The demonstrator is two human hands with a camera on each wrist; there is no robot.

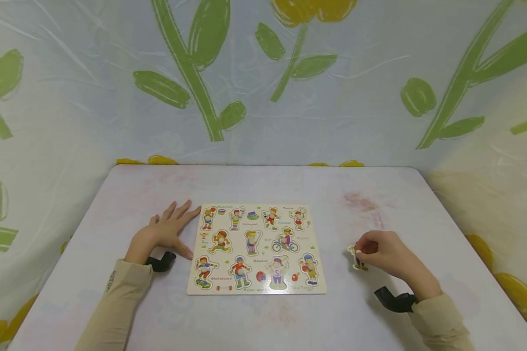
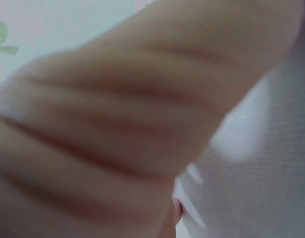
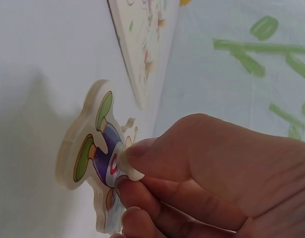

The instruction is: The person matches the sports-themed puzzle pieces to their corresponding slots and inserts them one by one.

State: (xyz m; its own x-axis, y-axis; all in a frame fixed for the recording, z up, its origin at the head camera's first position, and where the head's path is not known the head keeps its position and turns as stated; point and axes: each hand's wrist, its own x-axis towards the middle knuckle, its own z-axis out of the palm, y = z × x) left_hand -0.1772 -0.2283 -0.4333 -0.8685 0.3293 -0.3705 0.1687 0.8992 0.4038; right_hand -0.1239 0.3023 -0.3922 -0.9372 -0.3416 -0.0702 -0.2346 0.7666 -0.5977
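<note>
In the head view a wooden puzzle board (image 1: pixel 254 265) lies flat on the table, printed with children playing sports. My left hand (image 1: pixel 169 231) rests beside its left edge, fingers spread, with the index fingertip and thumb at that edge. Away to the board's right, my right hand (image 1: pixel 384 256) pinches a small figure-shaped puzzle piece (image 3: pixel 105 148) by its pale knob. In the right wrist view the piece stands on edge near the table, showing green shoes, purple shorts and a red letter; its upper part is partly hidden by the fingers. Blurred skin fills most of the left wrist view.
The white table (image 1: pixel 263 321) has faint reddish smudges (image 1: pixel 360 201) at the back right. A curtain (image 1: pixel 263 122) with green leaves and yellow flowers hangs behind and along both sides. Black wrist cameras (image 1: pixel 395 300) sit under both wrists.
</note>
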